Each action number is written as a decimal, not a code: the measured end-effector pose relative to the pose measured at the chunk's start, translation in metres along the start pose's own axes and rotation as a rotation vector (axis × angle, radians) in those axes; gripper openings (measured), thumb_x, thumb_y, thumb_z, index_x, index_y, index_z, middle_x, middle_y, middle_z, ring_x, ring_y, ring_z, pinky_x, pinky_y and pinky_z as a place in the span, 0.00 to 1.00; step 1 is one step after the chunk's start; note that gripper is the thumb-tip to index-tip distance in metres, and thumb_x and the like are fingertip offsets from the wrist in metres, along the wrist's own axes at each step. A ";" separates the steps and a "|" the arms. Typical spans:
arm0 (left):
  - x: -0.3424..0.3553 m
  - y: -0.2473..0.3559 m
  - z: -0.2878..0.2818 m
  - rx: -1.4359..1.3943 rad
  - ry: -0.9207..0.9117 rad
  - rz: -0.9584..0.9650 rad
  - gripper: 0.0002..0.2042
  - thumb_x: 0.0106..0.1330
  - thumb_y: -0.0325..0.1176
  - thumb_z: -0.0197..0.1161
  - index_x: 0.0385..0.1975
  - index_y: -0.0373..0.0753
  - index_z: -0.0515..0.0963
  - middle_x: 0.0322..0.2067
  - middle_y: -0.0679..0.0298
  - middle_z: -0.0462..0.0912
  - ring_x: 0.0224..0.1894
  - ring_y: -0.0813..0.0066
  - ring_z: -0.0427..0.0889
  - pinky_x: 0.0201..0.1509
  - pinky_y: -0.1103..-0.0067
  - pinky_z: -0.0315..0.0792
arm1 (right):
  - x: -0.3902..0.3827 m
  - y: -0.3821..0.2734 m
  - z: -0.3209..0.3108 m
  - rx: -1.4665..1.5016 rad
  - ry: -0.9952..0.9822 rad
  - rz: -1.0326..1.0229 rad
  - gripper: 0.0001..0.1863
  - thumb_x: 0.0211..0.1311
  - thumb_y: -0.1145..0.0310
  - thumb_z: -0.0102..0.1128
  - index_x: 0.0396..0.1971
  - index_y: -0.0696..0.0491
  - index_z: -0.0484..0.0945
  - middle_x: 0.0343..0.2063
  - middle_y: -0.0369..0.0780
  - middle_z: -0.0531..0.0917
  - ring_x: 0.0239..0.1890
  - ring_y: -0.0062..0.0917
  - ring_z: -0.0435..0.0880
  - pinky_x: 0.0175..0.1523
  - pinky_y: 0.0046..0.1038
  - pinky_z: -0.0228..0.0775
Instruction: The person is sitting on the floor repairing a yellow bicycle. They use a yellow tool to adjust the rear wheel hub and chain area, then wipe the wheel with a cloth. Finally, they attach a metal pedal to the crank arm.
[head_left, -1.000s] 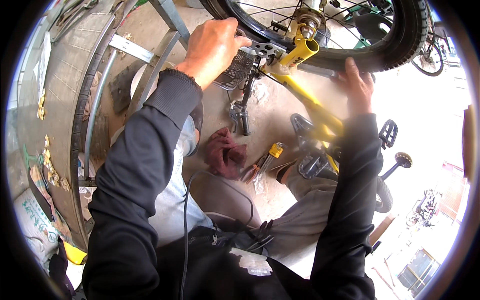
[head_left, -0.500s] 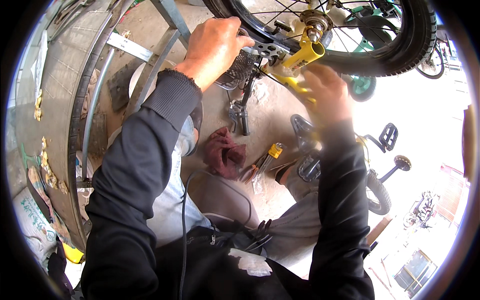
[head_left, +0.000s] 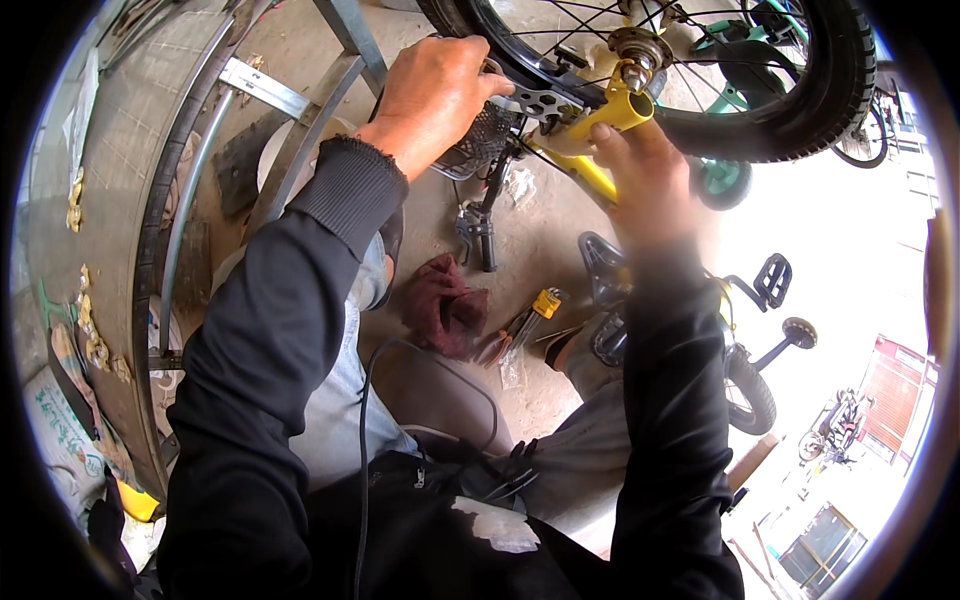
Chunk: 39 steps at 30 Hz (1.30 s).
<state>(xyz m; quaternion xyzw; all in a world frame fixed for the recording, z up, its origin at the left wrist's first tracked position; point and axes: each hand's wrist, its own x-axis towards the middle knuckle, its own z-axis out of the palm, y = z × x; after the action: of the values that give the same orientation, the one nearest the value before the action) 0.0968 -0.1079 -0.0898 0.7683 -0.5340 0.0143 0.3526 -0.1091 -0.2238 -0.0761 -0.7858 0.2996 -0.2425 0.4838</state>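
Note:
My left hand [head_left: 435,92] is closed on a flat silver metal piece with holes [head_left: 540,103], which reaches toward the bicycle's yellow frame. Its fingertips lie close to the black wheel [head_left: 700,130] at the top. My right hand [head_left: 648,185], a little blurred, is closed round the short yellow frame tube [head_left: 608,120], its thumb on the near side. The tube's open end faces up and right. Beside it is the wheel's metal hub [head_left: 638,50]. The fingers under the tube are hidden.
Below lie a dark red cloth [head_left: 447,305] and a yellow-holdered tool set [head_left: 546,303]. A handlebar grip [head_left: 488,245] and black basket [head_left: 470,150] are beyond the cloth. At left stands a metal frame [head_left: 310,130]; at right are a pedal [head_left: 774,280] and small wheel [head_left: 750,390].
My right hand has come up against the yellow tube, with its thumb on the side. The left hand keeps its hold, and the view has shifted slightly.

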 end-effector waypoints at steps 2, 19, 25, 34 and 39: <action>0.000 -0.003 0.001 -0.014 0.018 0.034 0.14 0.54 0.39 0.69 0.25 0.33 0.76 0.22 0.49 0.79 0.29 0.47 0.78 0.31 0.64 0.71 | 0.001 0.000 0.003 -0.053 0.018 -0.004 0.16 0.62 0.62 0.64 0.44 0.57 0.79 0.29 0.40 0.85 0.32 0.19 0.83 0.39 0.22 0.75; -0.005 -0.007 0.006 -0.027 0.049 -0.016 0.14 0.52 0.38 0.71 0.25 0.33 0.77 0.23 0.50 0.80 0.29 0.49 0.80 0.31 0.66 0.72 | 0.000 -0.009 0.001 -0.090 0.006 0.046 0.13 0.61 0.66 0.65 0.42 0.57 0.80 0.28 0.38 0.85 0.30 0.14 0.81 0.36 0.21 0.73; -0.003 -0.005 0.007 -0.062 0.028 -0.083 0.15 0.52 0.39 0.71 0.25 0.33 0.77 0.23 0.50 0.80 0.28 0.48 0.79 0.32 0.67 0.72 | 0.003 0.002 0.002 -0.014 0.002 0.055 0.14 0.61 0.66 0.65 0.43 0.56 0.80 0.28 0.37 0.85 0.29 0.15 0.81 0.36 0.21 0.73; -0.002 0.006 0.007 -0.432 -0.036 -0.447 0.12 0.56 0.35 0.70 0.33 0.32 0.80 0.24 0.62 0.82 0.21 0.77 0.80 0.24 0.79 0.72 | 0.003 0.001 0.001 -0.018 -0.008 0.028 0.15 0.60 0.65 0.65 0.43 0.58 0.79 0.30 0.40 0.86 0.30 0.19 0.83 0.37 0.22 0.75; 0.004 0.010 0.001 -0.390 0.016 -0.342 0.10 0.58 0.33 0.68 0.36 0.34 0.81 0.24 0.66 0.82 0.19 0.82 0.78 0.24 0.82 0.72 | 0.002 -0.001 0.002 -0.066 0.000 0.030 0.15 0.60 0.65 0.65 0.42 0.57 0.79 0.30 0.41 0.86 0.31 0.19 0.84 0.38 0.23 0.75</action>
<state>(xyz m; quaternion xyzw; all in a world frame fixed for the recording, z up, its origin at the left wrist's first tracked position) 0.0903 -0.1132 -0.0835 0.7647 -0.3863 -0.1428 0.4956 -0.1058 -0.2233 -0.0761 -0.7968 0.3192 -0.2252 0.4610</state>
